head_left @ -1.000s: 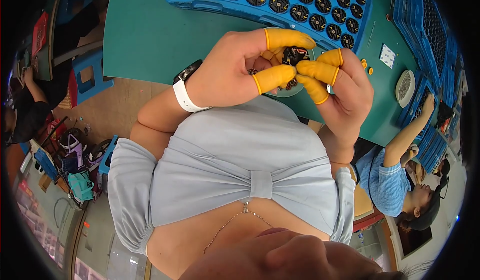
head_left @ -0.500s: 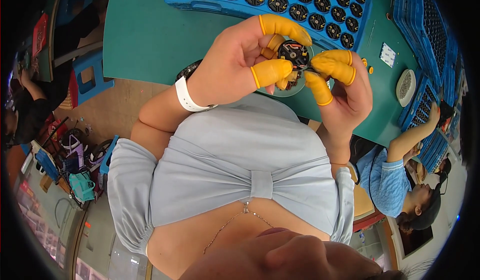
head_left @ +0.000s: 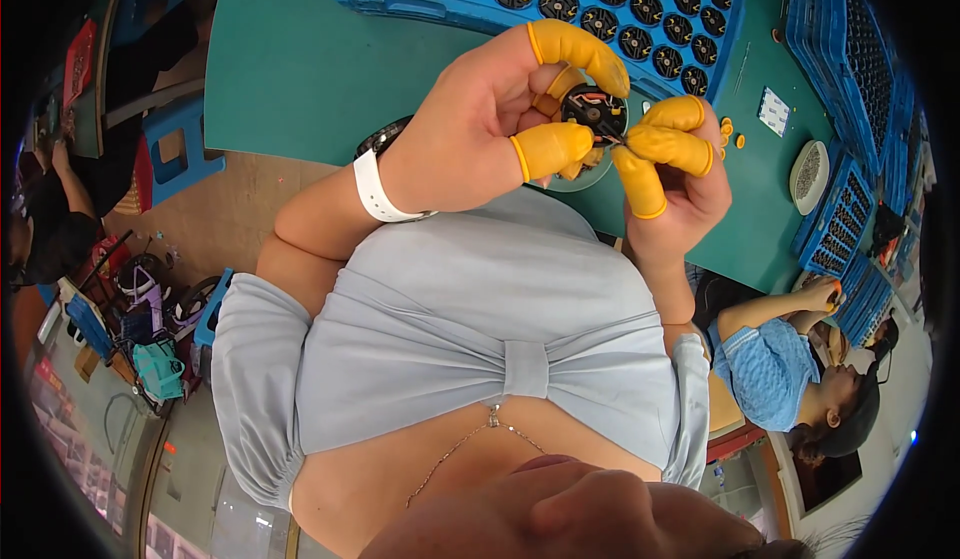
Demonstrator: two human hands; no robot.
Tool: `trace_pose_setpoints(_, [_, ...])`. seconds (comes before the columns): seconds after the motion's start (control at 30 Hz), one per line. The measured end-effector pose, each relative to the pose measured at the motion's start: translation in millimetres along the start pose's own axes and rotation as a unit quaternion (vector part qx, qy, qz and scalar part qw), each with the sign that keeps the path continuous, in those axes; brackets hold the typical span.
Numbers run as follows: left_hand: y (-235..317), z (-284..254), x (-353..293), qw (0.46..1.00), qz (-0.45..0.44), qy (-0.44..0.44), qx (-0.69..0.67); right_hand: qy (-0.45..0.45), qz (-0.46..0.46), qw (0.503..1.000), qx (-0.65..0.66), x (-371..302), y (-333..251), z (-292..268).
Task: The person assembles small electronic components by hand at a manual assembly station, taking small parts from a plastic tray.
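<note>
Yellow finger cots cover several fingers on both my hands. My left hand (head_left: 510, 124) grips a round black part (head_left: 590, 111) by its rim, between thumb and fingers; wires or small metal pieces show on its face. At the part's lower right edge, the fingertips of my right hand (head_left: 675, 154) are pinched together. Whatever lies in that pinch is too small to make out. Below the part, a clear round dish (head_left: 578, 185) on the table is mostly hidden by my hands.
Beyond my hands a blue tray (head_left: 400, 5) holds rows of similar round black parts. On the green table (head_left: 290, 79) to the right are loose yellow finger cots (head_left: 740, 141), a white packet (head_left: 773, 111) and an oval bowl of small pieces (head_left: 809, 176). Stacked blue trays (head_left: 835, 49) and a co-worker (head_left: 770, 359) are farther right.
The round part has shifted slightly right and tilted in my left hand. My right fingertips remain at its edge. The co-worker's arm has drawn back from the trays.
</note>
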State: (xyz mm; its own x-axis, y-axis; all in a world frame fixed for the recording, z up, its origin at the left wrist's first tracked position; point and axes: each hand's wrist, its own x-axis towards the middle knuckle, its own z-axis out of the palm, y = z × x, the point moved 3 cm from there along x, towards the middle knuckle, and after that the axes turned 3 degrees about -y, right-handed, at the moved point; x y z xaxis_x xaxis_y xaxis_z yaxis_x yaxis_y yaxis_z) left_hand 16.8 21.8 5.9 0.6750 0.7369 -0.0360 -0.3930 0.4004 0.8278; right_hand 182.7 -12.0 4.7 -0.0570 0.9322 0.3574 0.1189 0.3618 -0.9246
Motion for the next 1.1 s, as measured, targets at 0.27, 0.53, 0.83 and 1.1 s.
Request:
trace_pose_setpoints(0.27, [-1, 0, 0, 0.997, 0.035, 0.017, 0.066, 0.021, 0.019, 0.994, 0.105, -4, 12, 2])
trace_pose_setpoints(0.53, [2, -3, -5, 0.986, 0.024, 0.016, 0.164, -0.018, 0.025, 0.992, -0.120, 7, -15, -3])
trace_pose_setpoints(0.83, [1, -3, -4, 0.987, 0.001, -0.021, 0.161, -0.098, 0.218, 0.927, 0.289, 12, 12, -8])
trace_pose_setpoints(1.1, [-1, -3, -4, 0.986, 0.030, 0.008, 0.165, -0.111, 0.276, 0.915, 0.271, 14, 7, -14])
